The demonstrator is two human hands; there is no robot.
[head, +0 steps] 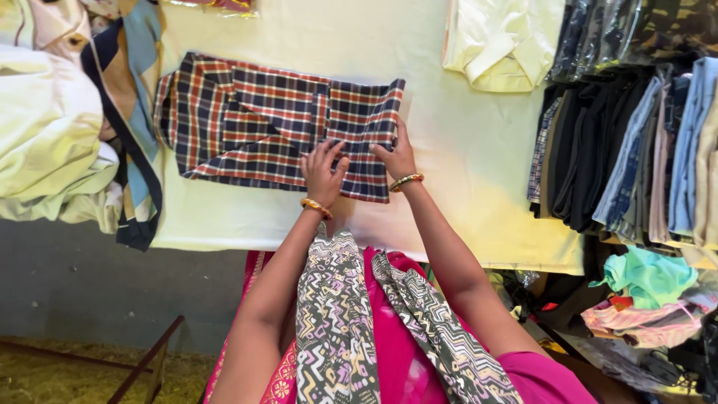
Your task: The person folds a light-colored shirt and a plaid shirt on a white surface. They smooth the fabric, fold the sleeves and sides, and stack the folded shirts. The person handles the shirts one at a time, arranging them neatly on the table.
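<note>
- Shirt, a checked one in navy, red and white, lies flat on the pale table with its long side running left to right across my view; the folded end sits to the right, under my fingers.
- Cloth looks thin and woven, soft, with a folded flap making a straight edge down the right side.
- My left hand rests palm down on the near right part of the shirt, fingers spread and pressing flat, gripping nothing.
- My right hand lies just beside it on the folded flap, fingers flat against the fabric; the two hands are close but not touching.
- Gold bangles ring both my wrists.
- Most of the shirt stretches away to the left of my hands.
- A cream shirt lies beyond my right hand, and stacked folded clothes stand further right.
</note>
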